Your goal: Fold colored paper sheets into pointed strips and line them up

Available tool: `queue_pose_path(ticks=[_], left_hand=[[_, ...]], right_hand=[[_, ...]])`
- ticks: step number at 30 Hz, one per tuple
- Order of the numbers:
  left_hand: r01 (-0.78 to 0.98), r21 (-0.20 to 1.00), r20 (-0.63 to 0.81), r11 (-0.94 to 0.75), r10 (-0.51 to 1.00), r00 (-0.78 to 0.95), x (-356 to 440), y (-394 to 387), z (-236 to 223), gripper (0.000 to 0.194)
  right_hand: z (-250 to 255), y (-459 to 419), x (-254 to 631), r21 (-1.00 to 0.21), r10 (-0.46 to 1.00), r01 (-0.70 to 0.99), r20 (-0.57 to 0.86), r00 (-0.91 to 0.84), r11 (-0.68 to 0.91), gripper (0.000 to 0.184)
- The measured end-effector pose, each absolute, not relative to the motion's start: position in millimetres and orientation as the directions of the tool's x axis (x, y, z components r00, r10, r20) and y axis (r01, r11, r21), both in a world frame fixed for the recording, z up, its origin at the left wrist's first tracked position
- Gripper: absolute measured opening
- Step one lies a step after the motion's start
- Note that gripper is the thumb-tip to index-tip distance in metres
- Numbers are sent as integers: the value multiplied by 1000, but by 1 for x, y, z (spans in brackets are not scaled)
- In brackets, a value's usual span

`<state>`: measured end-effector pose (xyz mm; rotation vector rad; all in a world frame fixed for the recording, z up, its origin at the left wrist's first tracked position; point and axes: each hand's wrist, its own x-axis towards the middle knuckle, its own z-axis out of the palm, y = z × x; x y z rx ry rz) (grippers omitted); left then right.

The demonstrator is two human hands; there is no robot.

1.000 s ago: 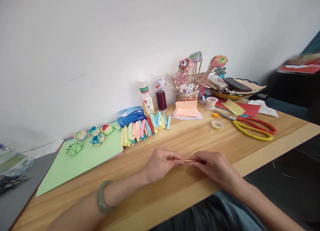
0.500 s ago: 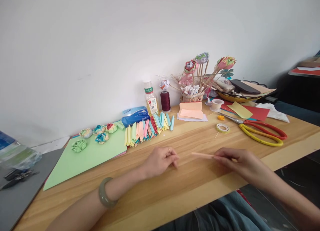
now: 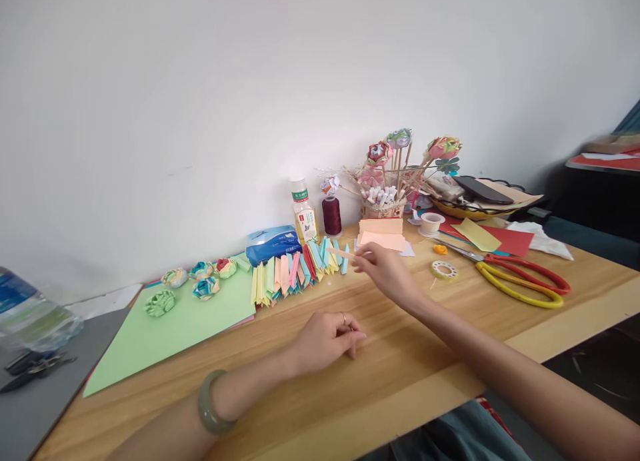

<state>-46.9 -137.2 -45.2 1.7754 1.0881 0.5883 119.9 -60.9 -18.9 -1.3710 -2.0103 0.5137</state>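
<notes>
My right hand (image 3: 383,268) pinches one end of a folded peach paper strip (image 3: 341,253). Its free end points left, over the right end of a row of folded paper pieces (image 3: 293,271) in yellow, green, pink, red and blue. Nearer to me, my left hand (image 3: 327,341) rests on the wooden table (image 3: 280,394) with its fingers curled in and the thumb against them; nothing shows in it. Just behind my right hand lies a stack of peach paper slips (image 3: 381,233).
Folded paper flowers (image 3: 205,288) lie on green paper (image 3: 185,341) at left. Behind the row stand a blue tissue pack (image 3: 273,244), a bottle (image 3: 305,214) and a dark red thread spool (image 3: 331,216). Scissors (image 3: 520,281) and a tape roll (image 3: 444,270) are at right.
My right hand has moved forward and left with the peach strip, from the table's front part to the row of folded pieces. My left hand stays curled on the table. The view has tilted slightly.
</notes>
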Motion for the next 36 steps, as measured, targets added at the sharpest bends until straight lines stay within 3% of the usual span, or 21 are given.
queue_pose_path(ticks=[5, 11, 15, 20, 26, 29, 32, 34, 36], left_hand=[[413, 898, -78, -155, 865, 495, -49, -137, -47, 17], [423, 890, -85, -167, 852, 516, -48, -135, -45, 17], [451, 874, -95, -180, 848, 522, -48, -135, -41, 16], [479, 852, -90, -210, 844, 529, -48, -134, -42, 16], [482, 823, -29, -300, 826, 562, -50, -134, -46, 16], [459, 658, 308, -596, 770, 558, -52, -136, -46, 18], [512, 277, 687, -813, 540, 486, -51, -139, -43, 16], [607, 80, 749, -790, 450, 486, -49, -143, -41, 22], [682, -40, 707, -730, 462, 535, -46, -148, -41, 26]], right_hand=[[-19, -33, 99, -411, 872, 773, 306, -381, 482, 17], [-23, -8, 156, -122, 926, 941, 256, -278, 316, 28], [-30, -7, 183, 58, 947, 955, 121, -296, 291, 32], [-38, -15, 186, 158, 954, 945, 46, -297, 287, 32], [-37, -17, 182, 159, 954, 960, 158, -253, 229, 32], [-31, -26, 181, 144, 912, 948, 264, -314, 284, 26], [-26, -52, 175, 144, 797, 856, 316, -515, 496, 28], [-27, -77, 169, 147, 672, 730, 304, -676, 668, 24], [-30, -102, 165, 149, 561, 619, 301, -771, 771, 25]])
